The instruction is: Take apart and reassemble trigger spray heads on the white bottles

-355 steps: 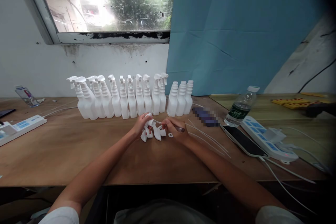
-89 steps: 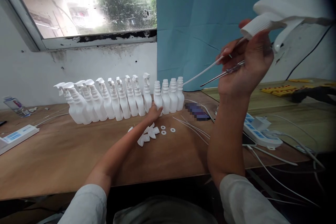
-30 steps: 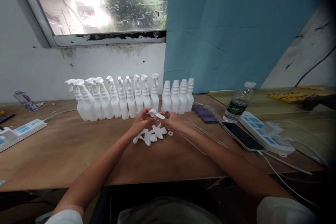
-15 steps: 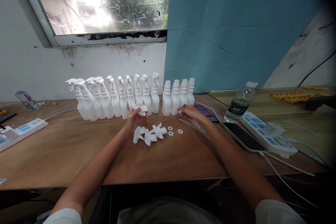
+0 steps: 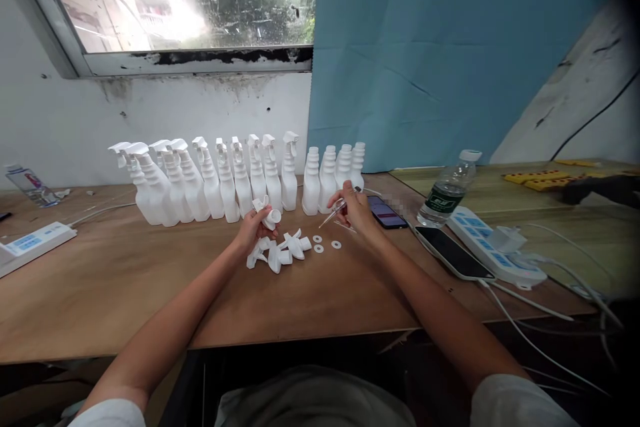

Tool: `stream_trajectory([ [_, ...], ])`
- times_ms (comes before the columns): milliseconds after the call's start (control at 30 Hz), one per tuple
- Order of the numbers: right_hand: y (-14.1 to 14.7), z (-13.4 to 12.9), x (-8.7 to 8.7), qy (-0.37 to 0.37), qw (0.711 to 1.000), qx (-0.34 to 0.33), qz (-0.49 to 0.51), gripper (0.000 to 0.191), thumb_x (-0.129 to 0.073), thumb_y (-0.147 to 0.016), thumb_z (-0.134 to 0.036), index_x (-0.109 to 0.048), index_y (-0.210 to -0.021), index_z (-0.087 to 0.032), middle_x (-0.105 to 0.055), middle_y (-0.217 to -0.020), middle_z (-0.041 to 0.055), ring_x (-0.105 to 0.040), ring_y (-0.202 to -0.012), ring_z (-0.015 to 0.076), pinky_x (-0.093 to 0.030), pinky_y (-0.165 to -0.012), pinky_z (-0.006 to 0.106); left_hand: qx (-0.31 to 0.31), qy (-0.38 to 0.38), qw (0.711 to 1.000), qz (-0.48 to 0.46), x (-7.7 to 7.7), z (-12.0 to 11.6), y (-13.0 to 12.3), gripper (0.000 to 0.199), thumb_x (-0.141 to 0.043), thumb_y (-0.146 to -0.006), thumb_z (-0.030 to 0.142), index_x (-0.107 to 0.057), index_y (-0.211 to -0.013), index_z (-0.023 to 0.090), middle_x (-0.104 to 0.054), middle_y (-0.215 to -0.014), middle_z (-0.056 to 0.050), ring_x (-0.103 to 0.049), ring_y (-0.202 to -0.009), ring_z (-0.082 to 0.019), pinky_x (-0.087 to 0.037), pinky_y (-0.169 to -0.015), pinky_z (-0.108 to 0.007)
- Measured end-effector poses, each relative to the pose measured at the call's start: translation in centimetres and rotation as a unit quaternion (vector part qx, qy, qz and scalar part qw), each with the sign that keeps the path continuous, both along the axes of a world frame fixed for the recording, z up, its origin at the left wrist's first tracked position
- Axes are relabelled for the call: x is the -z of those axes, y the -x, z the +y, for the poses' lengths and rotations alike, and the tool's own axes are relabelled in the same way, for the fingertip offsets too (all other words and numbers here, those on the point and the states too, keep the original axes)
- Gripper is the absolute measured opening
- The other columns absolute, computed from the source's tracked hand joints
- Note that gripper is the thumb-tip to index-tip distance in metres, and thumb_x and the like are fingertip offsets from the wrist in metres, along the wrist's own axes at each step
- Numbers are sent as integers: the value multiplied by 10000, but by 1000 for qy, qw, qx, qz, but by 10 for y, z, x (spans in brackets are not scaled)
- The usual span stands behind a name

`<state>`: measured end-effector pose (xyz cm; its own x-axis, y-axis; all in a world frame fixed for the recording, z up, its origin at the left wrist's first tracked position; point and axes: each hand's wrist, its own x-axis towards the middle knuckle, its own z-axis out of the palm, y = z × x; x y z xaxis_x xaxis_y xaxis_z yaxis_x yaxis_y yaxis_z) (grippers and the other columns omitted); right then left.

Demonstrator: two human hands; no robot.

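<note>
My left hand (image 5: pixel 254 230) is closed around a white trigger spray head (image 5: pixel 271 219), its round collar turned toward my right hand. In my right hand (image 5: pixel 354 208) is a slim pointed metal tool (image 5: pixel 329 217), its tip angled down and left; its exact kind is unclear. Loose spray heads (image 5: pixel 277 258) lie in a small pile just below my left hand. Three flat white washers (image 5: pixel 336 245) rest on the table between the hands. Thin clear tubes (image 5: pixel 345 226) lie partly hidden under my right hand.
White bottles with spray heads (image 5: pixel 210 180) stand in a row at the back, beside several open-necked bottles (image 5: pixel 311 183). To the right are a phone (image 5: pixel 385 212), another phone (image 5: pixel 453 252), a water bottle (image 5: pixel 447 193) and a power strip (image 5: pixel 500 253) with cables. Another power strip (image 5: pixel 37 247) lies left.
My right hand has swung the pointed tool around from aiming at the tubes to aiming left and down. My left hand has turned the spray head so its collar faces right. The view has shifted slightly.
</note>
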<state>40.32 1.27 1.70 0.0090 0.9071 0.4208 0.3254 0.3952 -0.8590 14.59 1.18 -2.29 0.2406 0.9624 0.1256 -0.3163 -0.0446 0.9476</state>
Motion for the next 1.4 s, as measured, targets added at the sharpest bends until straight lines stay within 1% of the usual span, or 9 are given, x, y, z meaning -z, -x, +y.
stream_trajectory([
  [100, 15, -10, 4, 25, 977, -169, 129, 590, -466, -848, -689, -663, -708, -151, -589, -516, 35, -567, -442, 150, -449, -455, 275, -5, -6, 999, 31, 3, 0, -2, 412, -680, -756, 518, -535, -782, 133, -633, -650, -40, -591, -469, -150, -482, -449, -271],
  [233, 28, -15, 15, 23, 953, -268, 140, 407, -607, -836, -548, -700, -855, -153, -703, -752, 68, -658, -578, 166, -500, -485, 267, -9, -21, 998, 66, 4, -1, -4, 445, -670, -747, 558, -540, -756, 133, -630, -635, -31, -588, -457, -144, -480, -441, -266],
  [533, 32, -21, 25, -128, 967, -214, -47, 242, -546, -916, -347, -712, -906, -171, -706, -719, 31, -646, -608, 134, -520, -571, 249, -13, -35, 995, 89, 4, -3, -7, 442, -633, -774, 565, -548, -720, 134, -636, -618, -43, -591, -456, -146, -478, -438, -260],
  [667, 30, -20, 26, -319, 907, -201, -188, 160, -554, -899, -220, -696, -971, -203, -738, -895, 54, -689, -788, 166, -547, -715, 292, -21, -28, 996, 84, 5, -3, -8, 421, -636, -782, 544, -547, -753, 133, -636, -624, -42, -598, -465, -154, -488, -442, -269],
  [767, 32, -21, 29, -376, 871, -213, -234, 188, -533, -898, -186, -679, -1015, -208, -726, -951, 71, -684, -850, 175, -556, -740, 305, -41, -32, 995, 86, 4, -4, -9, 416, -645, -770, 541, -523, -775, 143, -628, -620, -32, -596, -455, -160, -494, -433, -283],
  [867, 37, -24, 33, -335, 900, -214, -181, 184, -518, -909, -189, -668, -1015, -206, -712, -952, 72, -677, -859, 169, -553, -763, 306, -60, -44, 993, 94, 0, -6, -9, 404, -653, -761, 528, -486, -795, 162, -608, -598, -7, -591, -439, -156, -479, -422, -272],
  [1000, 41, -26, 37, -155, 959, -235, -17, 186, -519, -927, -297, -670, -915, -190, -679, -800, 41, -642, -669, 143, -535, -621, 281, -55, -58, 992, 100, -4, -9, -9, 344, -631, -775, 476, -449, -776, 184, -574, -531, 26, -522, -373, -120, -402, -376, -225],
  [1100, 41, -25, 36, -41, 956, -280, 84, 251, -546, -907, -379, -669, -847, -169, -653, -715, 31, -629, -627, 148, -513, -558, 270, -41, -57, 991, 112, -4, -10, -9, 295, -618, -780, 414, -432, -733, 191, -545, -470, 37, -433, -315, -90, -292, -329, -192],
  [1400, 37, -21, 31, 73, 933, -313, 163, 241, -643, -813, -369, -668, -759, -135, -663, -680, 36, -608, -536, 145, -467, -498, 266, -2, -42, 993, 108, -1, -9, -8, 271, -640, -746, 347, -410, -747, 204, -482, -443, 79, -348, -296, -53, -206, -327, -171],
])
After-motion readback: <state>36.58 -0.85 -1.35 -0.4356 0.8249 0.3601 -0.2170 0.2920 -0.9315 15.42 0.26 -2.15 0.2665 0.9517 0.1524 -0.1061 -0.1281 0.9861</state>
